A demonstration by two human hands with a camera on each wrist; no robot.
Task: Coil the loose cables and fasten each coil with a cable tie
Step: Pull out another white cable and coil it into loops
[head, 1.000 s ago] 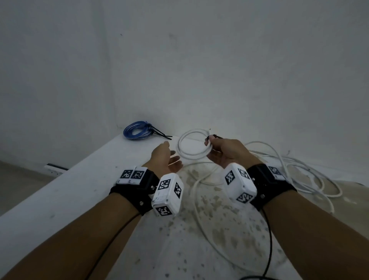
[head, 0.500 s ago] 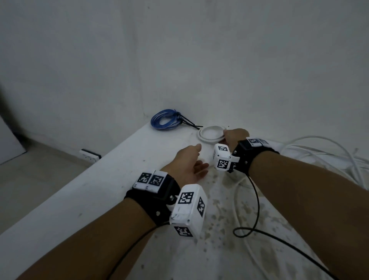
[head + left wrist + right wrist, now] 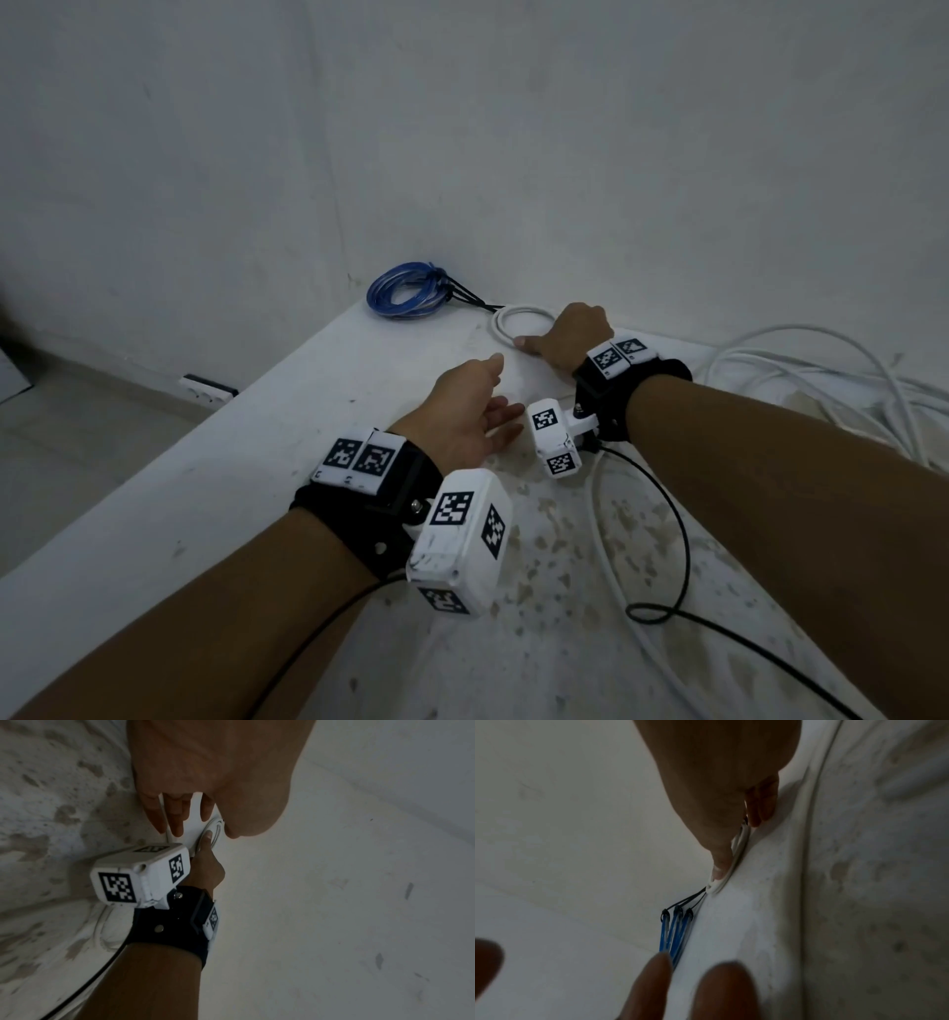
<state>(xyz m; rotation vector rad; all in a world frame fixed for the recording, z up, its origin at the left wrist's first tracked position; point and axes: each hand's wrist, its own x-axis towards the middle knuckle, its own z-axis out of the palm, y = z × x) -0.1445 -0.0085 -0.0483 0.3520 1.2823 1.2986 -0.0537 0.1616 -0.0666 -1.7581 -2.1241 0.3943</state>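
On white table point(image 3: 215, 493), R hand point(image 3: 572, 331) grips white coil point(image 3: 506, 321) (thumb on rim), L hand point(image 3: 464, 416) loose, holding nothing.

No readable words, brand names or numbers appeared in any view. The only printed marks were black-and-white square code patterns on the white blocks point(image 3: 464, 539) and black bands point(image 3: 616, 360) worn on both wrists, and these carried no letters or digits.
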